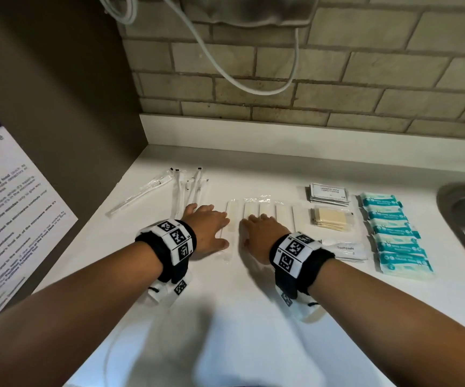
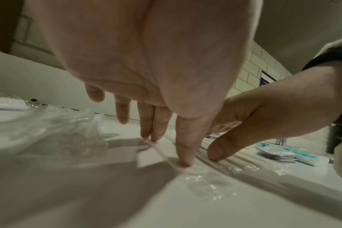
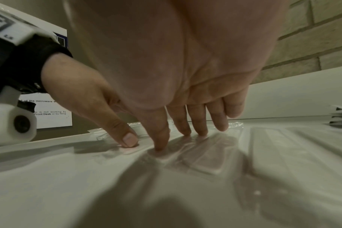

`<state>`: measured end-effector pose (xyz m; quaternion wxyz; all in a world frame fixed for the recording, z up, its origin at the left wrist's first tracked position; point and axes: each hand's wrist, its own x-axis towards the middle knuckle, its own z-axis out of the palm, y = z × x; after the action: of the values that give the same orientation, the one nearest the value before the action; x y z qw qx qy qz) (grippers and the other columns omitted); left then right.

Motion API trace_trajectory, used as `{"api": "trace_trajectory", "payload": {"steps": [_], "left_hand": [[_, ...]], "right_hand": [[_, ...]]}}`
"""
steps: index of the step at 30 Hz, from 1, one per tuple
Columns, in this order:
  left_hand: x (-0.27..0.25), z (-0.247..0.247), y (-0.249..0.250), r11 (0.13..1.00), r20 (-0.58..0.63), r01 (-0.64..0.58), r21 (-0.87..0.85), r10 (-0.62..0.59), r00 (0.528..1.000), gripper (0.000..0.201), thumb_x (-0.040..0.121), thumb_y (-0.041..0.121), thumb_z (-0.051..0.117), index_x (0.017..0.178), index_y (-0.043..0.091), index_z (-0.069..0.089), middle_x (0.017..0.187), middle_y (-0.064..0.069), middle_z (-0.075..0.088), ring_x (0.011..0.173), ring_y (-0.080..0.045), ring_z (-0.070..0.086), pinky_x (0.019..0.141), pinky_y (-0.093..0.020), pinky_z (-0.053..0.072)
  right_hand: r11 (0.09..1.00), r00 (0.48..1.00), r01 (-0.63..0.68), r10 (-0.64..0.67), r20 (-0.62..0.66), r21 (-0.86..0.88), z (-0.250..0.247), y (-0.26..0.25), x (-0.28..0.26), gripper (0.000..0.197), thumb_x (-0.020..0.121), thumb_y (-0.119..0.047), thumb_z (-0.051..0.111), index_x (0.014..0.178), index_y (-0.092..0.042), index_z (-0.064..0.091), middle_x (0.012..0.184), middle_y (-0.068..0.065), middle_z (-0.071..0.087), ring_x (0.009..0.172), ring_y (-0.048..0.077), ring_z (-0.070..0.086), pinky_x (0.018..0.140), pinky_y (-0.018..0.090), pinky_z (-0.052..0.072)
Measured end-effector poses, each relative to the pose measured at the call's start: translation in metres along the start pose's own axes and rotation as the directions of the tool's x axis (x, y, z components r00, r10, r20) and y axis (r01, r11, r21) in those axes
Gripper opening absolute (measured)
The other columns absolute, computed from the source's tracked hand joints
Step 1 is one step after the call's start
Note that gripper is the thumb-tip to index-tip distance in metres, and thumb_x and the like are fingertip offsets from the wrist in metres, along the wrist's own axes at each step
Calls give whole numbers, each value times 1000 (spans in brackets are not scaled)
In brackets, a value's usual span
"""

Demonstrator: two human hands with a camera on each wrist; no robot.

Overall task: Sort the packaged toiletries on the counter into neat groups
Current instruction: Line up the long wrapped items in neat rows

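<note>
The head camera looks steeply down on the counter (image 1: 225, 317) from above. Both wrist cameras sit low beneath the palms, facing twelve o'clock, sharing the wrapped combs (image 1: 267, 212).

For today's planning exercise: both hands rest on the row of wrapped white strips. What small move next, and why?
Probably the left hand slides the leftmost clear-wrapped white strip rightward against the row, since a gap separates it from the strips under the right hand.
</note>
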<state>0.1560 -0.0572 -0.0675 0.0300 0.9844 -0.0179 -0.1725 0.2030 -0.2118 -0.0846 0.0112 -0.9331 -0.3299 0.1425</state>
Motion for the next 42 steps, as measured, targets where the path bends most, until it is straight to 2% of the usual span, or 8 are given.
{"api": "trace_trajectory", "payload": {"steps": [11, 20, 24, 29, 32, 36, 39, 42], "left_hand": [[13, 2, -1, 1000, -11, 0, 6, 0, 1000, 66, 91, 55, 48, 148, 26, 33, 159, 7, 23, 149, -21, 9, 117, -46, 1], [11, 0, -7, 998, -71, -7, -66, 2, 997, 63, 91, 53, 47, 148, 28, 35, 158, 7, 27, 148, -20, 14, 116, -42, 6], [-1, -14, -27, 970, -204, 67, -235, -117, 972, 47, 93, 43, 51, 137, 28, 49, 147, 3, 45, 136, -21, 37, 111, -39, 26], [-19, -28, -69, 902, -291, 190, -387, -315, 903, 24, 91, 29, 60, 112, 20, 67, 114, 0, 68, 102, -20, 61, 93, -30, 47], [-24, -32, -87, 879, -277, 264, -398, -389, 879, 18, 89, 30, 63, 97, 16, 69, 104, -2, 68, 98, -21, 61, 87, -29, 49], [-17, -31, -98, 850, -222, 317, -422, -436, 872, 32, 88, 38, 63, 90, 7, 69, 95, -8, 70, 92, -26, 65, 84, -33, 52], [-8, -28, -101, 867, -188, 302, -396, -398, 898, 40, 91, 41, 59, 97, 3, 67, 101, -12, 69, 95, -28, 64, 85, -37, 52], [1, -22, -104, 891, -177, 268, -366, -349, 920, 40, 90, 37, 62, 109, 2, 63, 111, -13, 65, 102, -29, 62, 88, -37, 50]], "right_hand": [[1000, 1000, -19, 18, 19, 6, 1, 2, 2, 36, 93, -27, 38, 123, -12, 50, 118, 6, 54, 114, 29, 49, 100, 42, 42], [999, 1000, 16, -15, 27, -42, -8, -1, -2, 41, 95, -27, 35, 130, -11, 49, 125, 9, 53, 120, 30, 47, 105, 40, 36], [997, 996, 64, -66, -52, -44, -19, -11, -5, 41, 95, -31, 40, 130, -13, 50, 127, 9, 54, 118, 29, 50, 97, 38, 42], [994, 990, 101, -97, -102, 36, -30, -37, 2, 39, 94, -34, 45, 127, -15, 53, 122, 6, 55, 111, 26, 56, 89, 36, 49], [993, 996, 71, -66, -53, 94, -35, -52, 14, 40, 95, -37, 45, 128, -14, 51, 124, 6, 54, 112, 25, 57, 91, 36, 49], [989, 999, -31, 34, -21, 142, -40, -72, 36, 47, 93, -44, 48, 127, -10, 49, 125, 10, 56, 113, 28, 56, 88, 34, 46], [971, 988, -153, 153, 10, 183, -39, -91, 51, 53, 92, -47, 52, 126, -7, 47, 125, 12, 58, 113, 30, 58, 78, 32, 42], [940, 970, -242, 238, 46, 242, -35, -103, 61, 53, 86, -34, 67, 125, -6, 45, 124, 12, 59, 112, 30, 60, 74, 30, 44]]}}
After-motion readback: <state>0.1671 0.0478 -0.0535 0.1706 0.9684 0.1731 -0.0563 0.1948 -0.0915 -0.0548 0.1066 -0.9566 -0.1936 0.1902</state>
